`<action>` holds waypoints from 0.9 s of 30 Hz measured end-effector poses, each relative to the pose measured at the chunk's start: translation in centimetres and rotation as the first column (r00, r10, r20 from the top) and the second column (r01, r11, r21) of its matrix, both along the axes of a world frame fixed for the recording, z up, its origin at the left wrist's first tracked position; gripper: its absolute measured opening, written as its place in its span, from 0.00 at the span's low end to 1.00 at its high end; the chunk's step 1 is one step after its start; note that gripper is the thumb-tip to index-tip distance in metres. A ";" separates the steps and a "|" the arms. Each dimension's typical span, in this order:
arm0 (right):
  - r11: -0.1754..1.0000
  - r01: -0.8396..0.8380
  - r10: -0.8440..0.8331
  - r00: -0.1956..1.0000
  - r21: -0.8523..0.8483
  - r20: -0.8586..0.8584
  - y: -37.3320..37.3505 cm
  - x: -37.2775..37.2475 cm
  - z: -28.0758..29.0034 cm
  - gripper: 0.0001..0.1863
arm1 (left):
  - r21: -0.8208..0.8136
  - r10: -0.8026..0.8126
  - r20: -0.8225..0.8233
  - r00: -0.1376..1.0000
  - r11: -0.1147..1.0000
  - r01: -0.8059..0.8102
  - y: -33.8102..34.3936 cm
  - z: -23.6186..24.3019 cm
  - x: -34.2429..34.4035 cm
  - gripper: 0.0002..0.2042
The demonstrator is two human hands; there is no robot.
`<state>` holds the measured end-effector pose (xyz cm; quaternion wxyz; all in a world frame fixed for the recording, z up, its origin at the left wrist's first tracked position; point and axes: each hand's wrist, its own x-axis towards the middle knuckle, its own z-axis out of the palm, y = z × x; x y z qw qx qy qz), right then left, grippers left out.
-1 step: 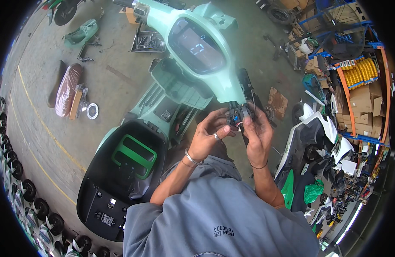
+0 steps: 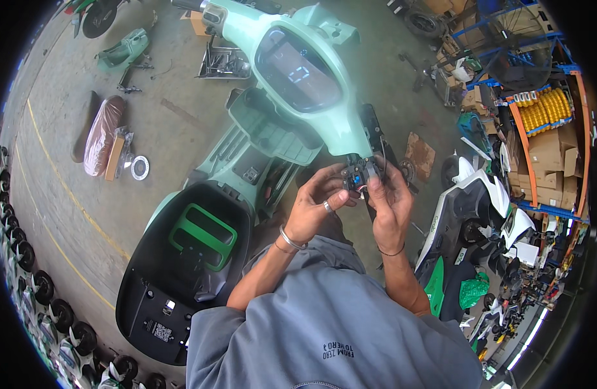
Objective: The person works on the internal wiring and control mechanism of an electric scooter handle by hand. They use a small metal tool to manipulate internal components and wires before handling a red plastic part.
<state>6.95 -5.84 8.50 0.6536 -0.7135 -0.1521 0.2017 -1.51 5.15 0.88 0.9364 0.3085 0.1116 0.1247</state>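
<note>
A mint-green scooter stands in front of me, its dashboard display (image 2: 298,70) lit, set in a mint handlebar cover (image 2: 340,129). At the right end of the handlebar, both my hands grip a small black switch housing (image 2: 358,177) with a blue part and thin wires showing. My left hand (image 2: 316,200) curls round its left side, thumb and fingers closed on it. From the other side my right hand (image 2: 392,204) holds it, thumb pressed on top. The fingertips behind the housing are partly hidden. Left of my body lies the open black under-seat compartment (image 2: 211,298) with a green frame inside.
A metal tray of parts (image 2: 224,63) sits on the floor beyond the scooter. A plastic-wrapped seat (image 2: 104,136) and a white ring (image 2: 139,168) lie at left. A white scooter (image 2: 467,194) is close on my right, near shelves with cardboard boxes (image 2: 551,155).
</note>
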 end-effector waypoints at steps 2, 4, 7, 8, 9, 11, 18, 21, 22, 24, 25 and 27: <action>1.000 0.001 -0.001 1.000 -0.005 -0.005 -0.1 0.0 0.0 0.23 | 0.010 -0.001 0.000 1.000 1.000 0.001 0.0 0.1 0.1 0.30; 1.000 0.002 -0.002 1.000 -0.007 -0.011 -0.1 0.0 0.0 0.24 | 0.024 -0.006 -0.021 1.000 1.000 0.006 0.1 0.0 0.0 0.29; 1.000 -0.013 0.013 1.000 -0.010 -0.008 0.0 -0.1 -0.1 0.24 | 0.017 0.006 -0.024 1.000 1.000 -0.005 0.1 -0.1 -0.1 0.29; 1.000 -0.007 0.007 1.000 -0.019 -0.005 0.0 -0.1 0.0 0.24 | 0.021 0.010 -0.026 1.000 1.000 -0.009 0.2 -0.2 -0.1 0.29; 1.000 -0.002 0.002 1.000 -0.028 -0.001 0.0 -0.2 0.1 0.24 | 0.003 -0.004 -0.024 1.000 1.000 0.004 0.1 -0.3 -0.1 0.32; 1.000 -0.006 0.007 1.000 -0.031 0.004 -0.2 0.0 0.0 0.23 | -0.069 -0.024 -0.004 1.000 0.997 0.023 0.1 -0.1 -0.1 0.36; 0.999 0.005 -0.005 1.000 -0.033 0.001 0.0 -0.1 0.0 0.23 | -0.091 -0.048 -0.002 0.999 0.995 0.047 0.4 -0.1 -0.1 0.38; 0.999 0.003 -0.002 1.000 -0.042 0.007 0.0 -0.1 0.0 0.23 | -0.089 -0.043 -0.006 0.999 0.995 0.042 0.4 0.0 -0.2 0.38; 0.999 0.003 -0.003 1.000 -0.042 0.008 0.1 -0.2 0.1 0.24 | -0.089 -0.044 -0.009 0.999 0.995 0.043 0.5 0.1 -0.2 0.38; 0.999 0.002 -0.002 1.000 -0.043 0.009 0.1 -0.2 0.2 0.24 | -0.090 -0.043 -0.013 0.999 0.995 0.041 0.5 0.0 -0.2 0.38; 0.999 0.001 -0.001 1.000 -0.048 0.013 0.1 -0.2 0.2 0.23 | -0.085 -0.044 -0.011 0.999 0.995 0.043 0.5 -0.1 -0.1 0.38; 0.999 0.000 0.001 1.000 -0.053 0.016 0.1 -0.2 0.1 0.23 | -0.080 -0.045 -0.008 0.999 0.996 0.044 0.5 0.0 -0.1 0.37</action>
